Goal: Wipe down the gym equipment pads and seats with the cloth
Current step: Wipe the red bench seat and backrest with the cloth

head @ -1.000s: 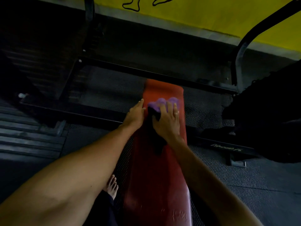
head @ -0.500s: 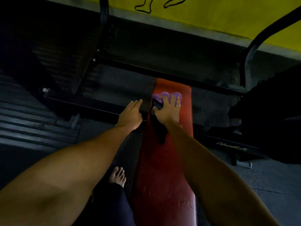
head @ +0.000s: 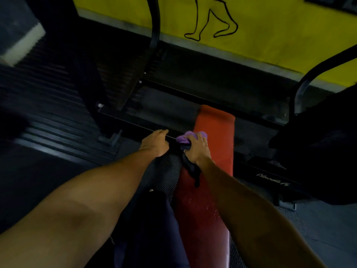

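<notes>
Where cloth [head: 190,136] trails, folds indistinct, pad [head: 216,122] cropped

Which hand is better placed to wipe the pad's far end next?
Right. The right hand grips the cloth at the edge of the pad; the left hand is empty, off the pad.

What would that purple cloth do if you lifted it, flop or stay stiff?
Probably flop: the crumpled purple cloth bunches softly under the right hand on the long red bench pad. Likely light, since one hand gathers it.
</notes>
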